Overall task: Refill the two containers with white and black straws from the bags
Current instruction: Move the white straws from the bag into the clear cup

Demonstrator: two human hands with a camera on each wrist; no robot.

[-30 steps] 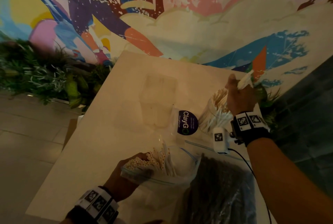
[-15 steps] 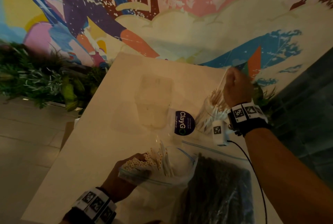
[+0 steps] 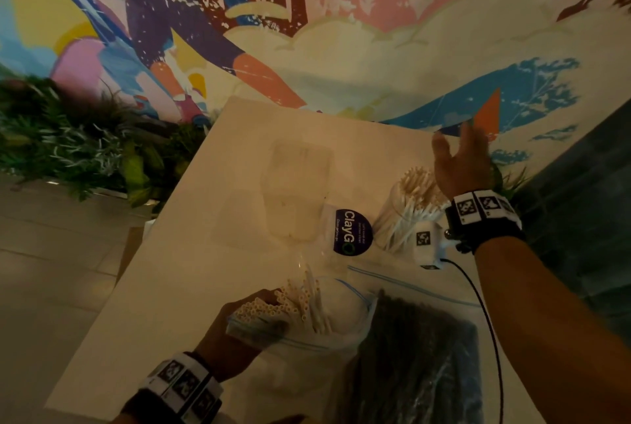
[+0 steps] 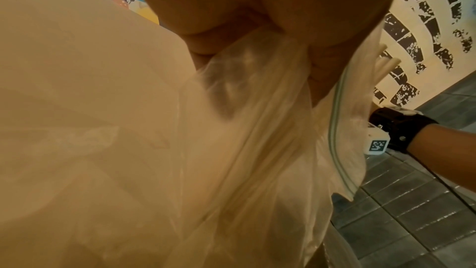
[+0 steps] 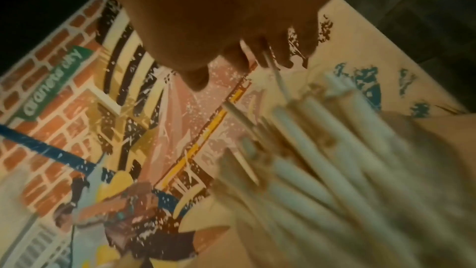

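My left hand (image 3: 246, 321) grips the mouth of a clear zip bag (image 3: 324, 328) near the table's front; white straws (image 3: 290, 300) poke out of it. In the left wrist view my fingers (image 4: 257, 27) pinch the bag's plastic (image 4: 244, 129). My right hand (image 3: 461, 157) hovers open, fingers spread, just above a clear container (image 3: 392, 218) packed with white straws (image 3: 416, 184). Blurred straw tips (image 5: 322, 140) fill the right wrist view below my fingers (image 5: 257, 48). A second clear container (image 3: 300, 194) with a dark round sticker (image 3: 351, 232) stands left of it. A bag of black straws (image 3: 416, 355) lies at the front right.
The pale table (image 3: 205, 270) ends at a painted mural wall (image 3: 341, 48). Green plants (image 3: 85, 150) line its left side, with floor tiles (image 3: 51, 270) below. A dark tiled wall (image 3: 580, 218) runs along the right. A black cable (image 3: 491, 338) hangs from my right wrist.
My right hand let go of the bundle of white straws into the right container, opened and lifted slightly. My left hand kept hold of the bag.
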